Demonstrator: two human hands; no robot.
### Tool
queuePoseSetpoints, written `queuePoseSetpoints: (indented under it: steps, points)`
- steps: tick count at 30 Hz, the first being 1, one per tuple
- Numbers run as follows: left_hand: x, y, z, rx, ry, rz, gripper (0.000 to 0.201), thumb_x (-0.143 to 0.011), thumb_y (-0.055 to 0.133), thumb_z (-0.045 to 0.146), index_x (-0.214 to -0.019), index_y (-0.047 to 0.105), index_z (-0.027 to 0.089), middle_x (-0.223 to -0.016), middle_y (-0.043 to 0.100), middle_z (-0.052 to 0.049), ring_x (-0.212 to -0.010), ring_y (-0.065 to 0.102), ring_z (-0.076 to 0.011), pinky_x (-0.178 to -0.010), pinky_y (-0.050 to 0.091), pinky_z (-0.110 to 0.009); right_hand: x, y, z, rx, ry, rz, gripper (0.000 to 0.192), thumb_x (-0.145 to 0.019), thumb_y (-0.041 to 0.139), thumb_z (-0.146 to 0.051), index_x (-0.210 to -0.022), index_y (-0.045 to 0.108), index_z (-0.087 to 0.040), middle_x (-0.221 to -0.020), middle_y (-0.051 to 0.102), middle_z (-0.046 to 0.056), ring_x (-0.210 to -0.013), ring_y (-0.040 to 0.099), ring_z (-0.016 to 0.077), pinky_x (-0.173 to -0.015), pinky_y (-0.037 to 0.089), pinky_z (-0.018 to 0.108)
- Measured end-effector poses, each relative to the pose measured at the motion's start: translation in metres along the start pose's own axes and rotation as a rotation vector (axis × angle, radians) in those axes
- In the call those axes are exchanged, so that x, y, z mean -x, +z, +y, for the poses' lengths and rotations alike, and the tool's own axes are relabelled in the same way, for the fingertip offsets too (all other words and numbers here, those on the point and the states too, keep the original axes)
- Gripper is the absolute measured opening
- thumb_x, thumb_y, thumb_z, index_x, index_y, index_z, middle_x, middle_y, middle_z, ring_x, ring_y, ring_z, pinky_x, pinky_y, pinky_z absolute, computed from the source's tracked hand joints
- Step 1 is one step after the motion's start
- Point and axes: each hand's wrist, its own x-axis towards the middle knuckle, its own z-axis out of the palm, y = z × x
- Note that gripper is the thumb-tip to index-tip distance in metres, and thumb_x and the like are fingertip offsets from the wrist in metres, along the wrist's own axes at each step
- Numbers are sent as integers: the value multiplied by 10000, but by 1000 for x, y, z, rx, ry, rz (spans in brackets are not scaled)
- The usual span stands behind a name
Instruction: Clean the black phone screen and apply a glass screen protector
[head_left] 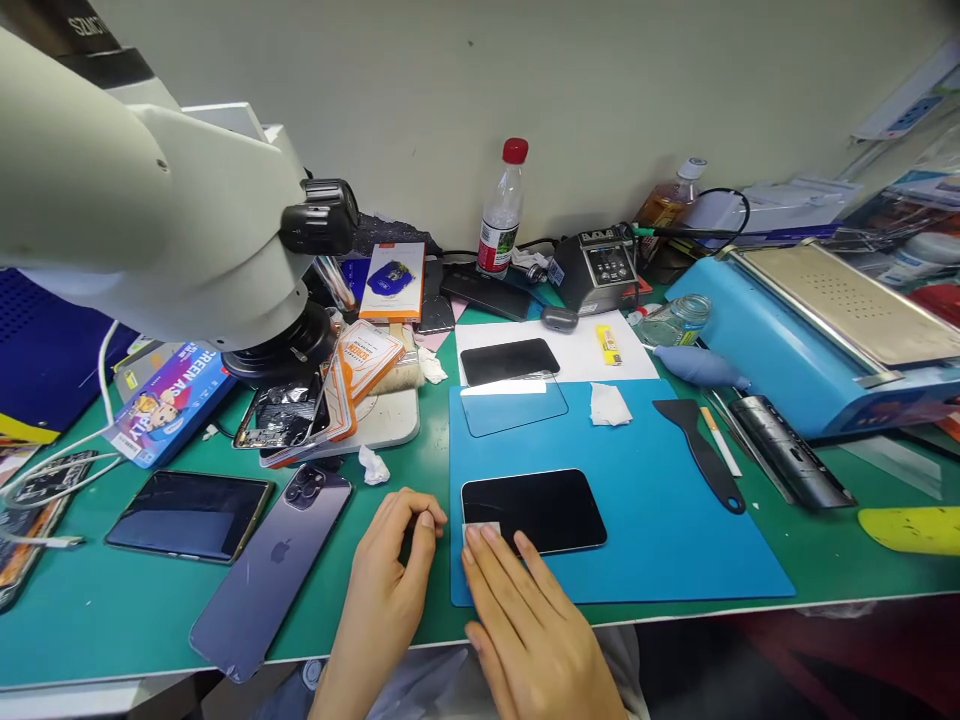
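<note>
Smartphone (pixel 551 505) lies screen-up on the left part of the blue mat (pixel 660 550), probably so it's cushioned and won't slide. Right hand (pixel 532 615) comes in palm down, 4 fingers out straight, tips at a small whitish sheet (pixel 493 525) on the phone's near left corner. Left hand (pixel 397 560) is just left of the mat, fingers loosely curled; can't tell if they're gripping anything.

The surface (pixel 817 560) is softly and evenly lit, with faint shadows cast, while the space below its front right edge is left dark. A white glare is caught on the clear panel (pixel 514 410). The hands (pixel 529 620) are rendered fairly clearly; toward the far right corner, detail is softened.
</note>
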Motion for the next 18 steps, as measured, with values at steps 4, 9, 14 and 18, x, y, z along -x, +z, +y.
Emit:
queuePoseSetpoints:
  steps: [4,9,14,18]
  points:
    - [1,-1,-4,-5,-3,-2,259,-1136,451,377,-987,641,283,-949,657,6,-902,636,-192,-825,487,-295,6,-3,3,12,63,-12,501,-1039,537,-140,-1519,570,-4,-1626,518,170,-1544,485,307,-1282,460,453]
    - [3,-1,-6,-4,-14,4,246,-1134,467,395,-1002,644,287,-953,656,8,-904,629,-192,-831,481,-289,23,-13,25,24,79,-8,496,-1041,510,-95,-1527,556,-10,-1623,530,148,-1560,467,284,-1300,430,466]
    - [4,0,-3,-20,-32,0,239,-1128,485,397,-999,657,293,-966,660,10,-934,633,-197,-847,478,-289,29,-20,39,25,157,-21,533,-1049,539,-104,-1568,497,9,-1651,489,172,-1581,433,302,-1288,454,482]
    - [3,1,-3,-28,-25,22,256,-1120,480,412,-982,660,292,-944,668,9,-899,641,-196,-822,494,-288,23,-16,32,20,91,-34,532,-1044,531,-107,-1563,509,6,-1650,488,174,-1567,453,309,-1268,483,468]
